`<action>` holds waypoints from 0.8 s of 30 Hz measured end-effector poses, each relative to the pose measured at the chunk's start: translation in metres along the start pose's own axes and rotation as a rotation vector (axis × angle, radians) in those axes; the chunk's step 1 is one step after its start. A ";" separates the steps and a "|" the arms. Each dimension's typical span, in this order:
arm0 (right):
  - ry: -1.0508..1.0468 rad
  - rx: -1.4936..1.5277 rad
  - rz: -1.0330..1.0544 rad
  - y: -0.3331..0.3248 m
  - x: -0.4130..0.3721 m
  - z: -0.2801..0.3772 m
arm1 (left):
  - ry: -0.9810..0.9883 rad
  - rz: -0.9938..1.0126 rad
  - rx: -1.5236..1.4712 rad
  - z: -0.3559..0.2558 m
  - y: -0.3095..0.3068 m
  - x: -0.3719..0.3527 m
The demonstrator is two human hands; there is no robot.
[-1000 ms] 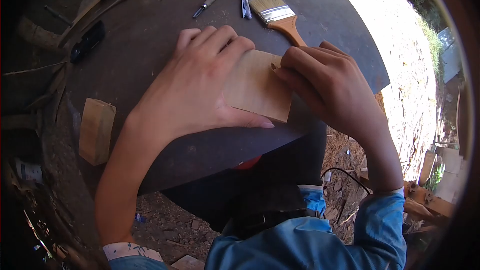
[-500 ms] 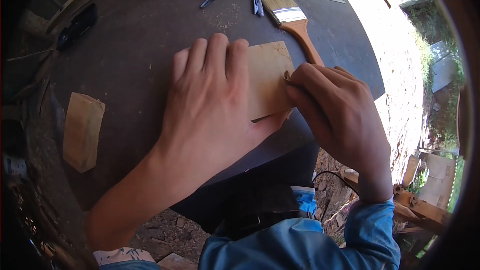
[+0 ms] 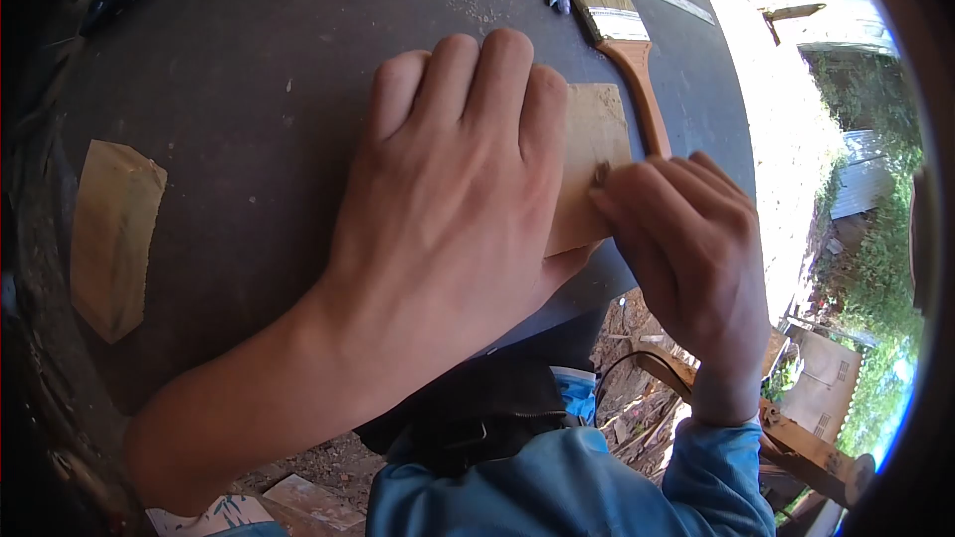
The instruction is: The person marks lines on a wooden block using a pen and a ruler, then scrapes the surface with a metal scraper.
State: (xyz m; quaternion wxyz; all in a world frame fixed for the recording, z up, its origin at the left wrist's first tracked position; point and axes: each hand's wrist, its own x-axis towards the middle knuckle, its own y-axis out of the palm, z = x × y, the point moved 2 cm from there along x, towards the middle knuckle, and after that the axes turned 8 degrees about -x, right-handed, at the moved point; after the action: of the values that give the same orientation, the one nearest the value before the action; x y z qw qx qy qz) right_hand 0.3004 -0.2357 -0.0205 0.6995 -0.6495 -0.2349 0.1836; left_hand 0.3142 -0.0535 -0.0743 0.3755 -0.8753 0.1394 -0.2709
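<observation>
Left hand (image 3: 448, 209) lies flat, fingers straight, pressing the wood block (image 3: 594, 144) onto the bench (image 3: 249, 89). Right hand (image 3: 686, 249) is curled tight at the block's right edge; can't tell what it pinches. Spare offcut (image 3: 109, 234) well left of block. Paintbrush (image 3: 627, 45) just beyond block.

Brush (image 3: 622, 35) behind board (image 3: 595, 139); block (image 3: 111, 234) apparently far left.

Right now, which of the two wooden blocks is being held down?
The middle block, flat under the left hand, right hand at its edge; the other block lies untouched at the table's left.
</observation>
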 end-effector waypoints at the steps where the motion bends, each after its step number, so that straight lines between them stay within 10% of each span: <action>1: -0.003 -0.019 -0.036 0.001 0.004 -0.001 | 0.003 0.001 0.005 -0.002 0.001 0.000; 24: 0.053 0.016 -0.017 0.003 -0.010 0.010 | -0.011 0.008 -0.010 0.001 0.003 -0.002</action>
State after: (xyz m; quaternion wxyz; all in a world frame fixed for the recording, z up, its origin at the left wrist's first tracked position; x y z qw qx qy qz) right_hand 0.2867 -0.2328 -0.0238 0.7122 -0.6465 -0.2203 0.1621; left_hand 0.3133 -0.0537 -0.0778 0.3730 -0.8780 0.1422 -0.2641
